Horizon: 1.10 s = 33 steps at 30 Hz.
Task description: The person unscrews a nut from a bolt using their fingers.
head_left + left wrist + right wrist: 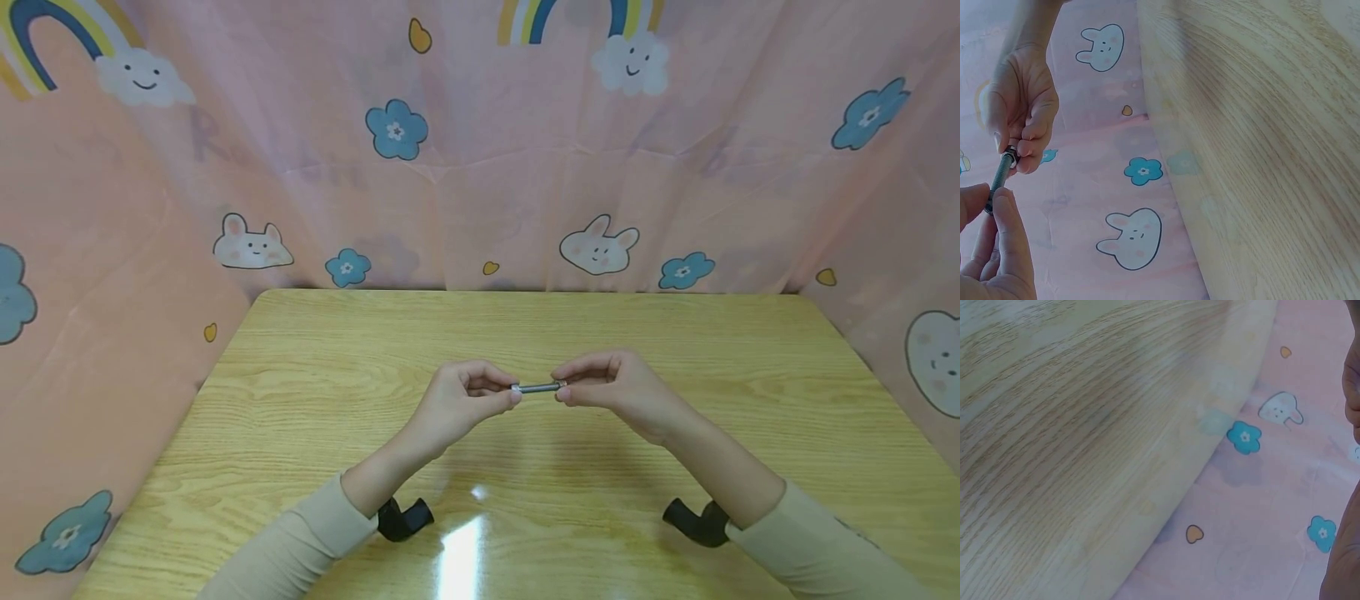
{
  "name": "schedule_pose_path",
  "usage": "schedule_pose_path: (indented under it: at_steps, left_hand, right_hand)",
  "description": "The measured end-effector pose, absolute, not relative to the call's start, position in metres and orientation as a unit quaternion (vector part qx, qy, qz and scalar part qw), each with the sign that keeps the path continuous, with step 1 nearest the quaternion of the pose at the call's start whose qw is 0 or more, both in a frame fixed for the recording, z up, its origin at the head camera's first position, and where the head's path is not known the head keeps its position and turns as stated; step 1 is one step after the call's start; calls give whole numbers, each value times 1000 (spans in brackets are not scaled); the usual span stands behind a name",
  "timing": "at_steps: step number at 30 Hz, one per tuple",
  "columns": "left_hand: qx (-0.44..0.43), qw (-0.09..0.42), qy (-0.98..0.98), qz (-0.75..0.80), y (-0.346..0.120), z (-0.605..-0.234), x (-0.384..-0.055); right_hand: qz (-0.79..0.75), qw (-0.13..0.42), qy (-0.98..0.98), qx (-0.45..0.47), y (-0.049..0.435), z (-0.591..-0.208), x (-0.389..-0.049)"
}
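Observation:
A metal bolt (537, 387) with a threaded shank (1002, 172) is held nearly level between both hands, raised over the table. My left hand (459, 402) pinches one end between thumb and fingers, where a dark hex-shaped piece (989, 202) shows. At the other end my right hand (618, 392) pinches with its thumb and fingers around a nut-like metal piece (1010, 152). Between the two grips the shank is bare. In the right wrist view only parts of the hands show at the right edge, and the bolt is out of sight.
The wood-grain table (337, 350) spreads beneath the hands, with a bright reflection near its front. A pink printed curtain (480, 200) hangs behind it and at both sides. Black curved pieces (405, 521) show by each sleeve cuff.

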<state>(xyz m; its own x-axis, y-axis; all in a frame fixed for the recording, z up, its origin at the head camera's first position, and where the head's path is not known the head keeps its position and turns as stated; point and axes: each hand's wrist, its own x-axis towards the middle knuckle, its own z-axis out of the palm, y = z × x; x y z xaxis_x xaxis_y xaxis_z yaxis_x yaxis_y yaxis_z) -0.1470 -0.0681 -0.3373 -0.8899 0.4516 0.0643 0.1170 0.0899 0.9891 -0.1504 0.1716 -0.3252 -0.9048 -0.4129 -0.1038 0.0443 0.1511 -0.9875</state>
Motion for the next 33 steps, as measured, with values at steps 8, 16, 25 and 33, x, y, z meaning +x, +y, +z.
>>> schedule_pose_path:
  at_steps: [8,16,25,33]
  left_hand:
    - [193,130,729,644,-68,-337,-147]
    - [194,131,729,643,-68,-338,-147]
    - [193,132,729,644,-69,-339,-147]
    - [192,124,732,642,-70,-339,-149]
  right_hand:
    - [-644,175,735,-121,171,-326,-150]
    - [-651,179,728,-123,173,-328,-151]
    - [-661,199,713,-124,176,-329,-152]
    - [-674,209,698,-123,179,-329,-154]
